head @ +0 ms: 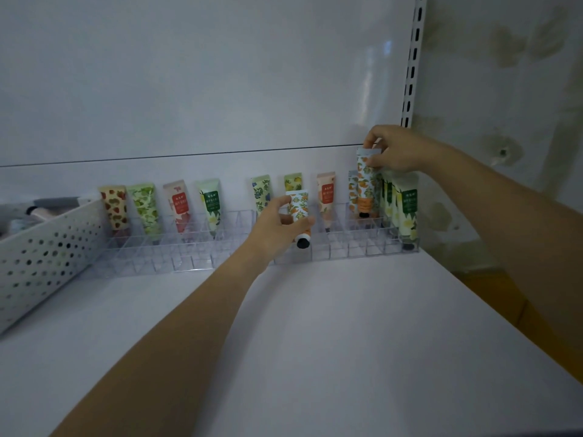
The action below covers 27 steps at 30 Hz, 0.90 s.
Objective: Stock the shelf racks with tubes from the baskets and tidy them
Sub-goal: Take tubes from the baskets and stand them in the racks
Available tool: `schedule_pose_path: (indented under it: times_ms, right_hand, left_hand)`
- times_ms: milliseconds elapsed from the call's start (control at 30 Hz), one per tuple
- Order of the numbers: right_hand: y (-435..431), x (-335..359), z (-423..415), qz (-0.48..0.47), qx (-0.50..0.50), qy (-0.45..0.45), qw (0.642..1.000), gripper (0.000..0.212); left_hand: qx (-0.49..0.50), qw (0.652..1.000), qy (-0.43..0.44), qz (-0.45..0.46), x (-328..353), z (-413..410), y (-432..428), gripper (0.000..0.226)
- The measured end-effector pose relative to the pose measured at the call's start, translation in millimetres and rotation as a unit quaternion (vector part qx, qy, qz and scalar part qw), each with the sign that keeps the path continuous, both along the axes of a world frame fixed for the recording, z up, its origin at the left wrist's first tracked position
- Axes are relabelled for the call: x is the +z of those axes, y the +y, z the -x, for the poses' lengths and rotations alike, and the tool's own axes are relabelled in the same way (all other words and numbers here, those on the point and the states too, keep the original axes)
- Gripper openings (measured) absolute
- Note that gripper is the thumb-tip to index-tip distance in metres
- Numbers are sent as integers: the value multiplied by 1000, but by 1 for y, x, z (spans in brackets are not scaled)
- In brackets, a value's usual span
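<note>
The left hand [277, 228] grips an orange-print tube [299, 216] over the middle of the clear rack [202, 250] while the right hand [394, 149] pinches another tube [366, 184] above a slot near the right end, so stocking looks partly done: back row mostly filled, front slots bare, basket [41, 257] still holding stock.

Tubes [180, 205] stand in the rack [252, 247] along the shelf's [315, 342] back, basket [47, 253] at its left.
</note>
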State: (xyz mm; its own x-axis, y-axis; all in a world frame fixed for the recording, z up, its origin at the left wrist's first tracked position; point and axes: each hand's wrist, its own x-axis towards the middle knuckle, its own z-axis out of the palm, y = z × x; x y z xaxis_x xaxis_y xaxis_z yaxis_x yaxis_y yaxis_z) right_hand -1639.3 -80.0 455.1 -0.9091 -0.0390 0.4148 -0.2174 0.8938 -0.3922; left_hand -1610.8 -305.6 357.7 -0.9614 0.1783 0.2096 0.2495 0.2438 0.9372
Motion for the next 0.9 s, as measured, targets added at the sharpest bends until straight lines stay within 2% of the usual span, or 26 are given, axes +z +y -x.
schedule_pose_path:
  times_ms: [67,167,200,267,333,367,400,467,533,633,667,733,833,900]
  right_hand:
    - [-3,-6,-2,-19,2,-12,1000,19]
    - [-11,-19,-6,-118,-14,-53,991,18]
    - [-14,-21,-7,-153,-27,-37,987,22]
    - [-21,-21,-10,-169,-42,70,982,28]
    - [-33,-20,-15,-76,-13,157,985,26]
    - [-41,-21,-18,-11,8,150,989,25]
    - [-50,-22,-19,40,26,111,993,27]
    - [-66,-26,-20,85,42,-12,995,37]
    - [-76,-28,-20,132,66,-111,983,36]
    - [-73,-24,-20,194,95,-142,966,22]
    - [-68,-19,-21,184,90,-134,969,19]
    - [-54,-6,-24,142,67,-102,982,20]
    - [-30,11,-27,83,26,-52,995,28]
    - [-16,15,-27,60,1,-47,997,28]
  left_hand:
    - [2,1000,2,8,0,0,0,64]
    - [1,1000,6,18,0,0,0,64]
    - [0,1000,8,20,0,-1,0,64]
    - [0,1000,15,21,-1,-1,-1,64]
    - [-6,1000,22,12,-1,-2,-1,64]
    - [-11,1000,28,6,-1,-2,-1,64]
    - [-17,999,36,-1,-1,-3,0,64]
    - [-36,998,57,-20,-2,-5,1,63]
    - [-53,995,79,-27,-3,-7,3,58]
    - [-65,992,111,-1,-7,-7,5,50]
    - [-61,990,128,28,-7,-7,4,49]
    - [-44,972,176,149,-10,-8,1,50]
    - [-24,896,248,367,-20,-5,-3,52]
    - [-10,854,276,441,-24,-5,-4,51]
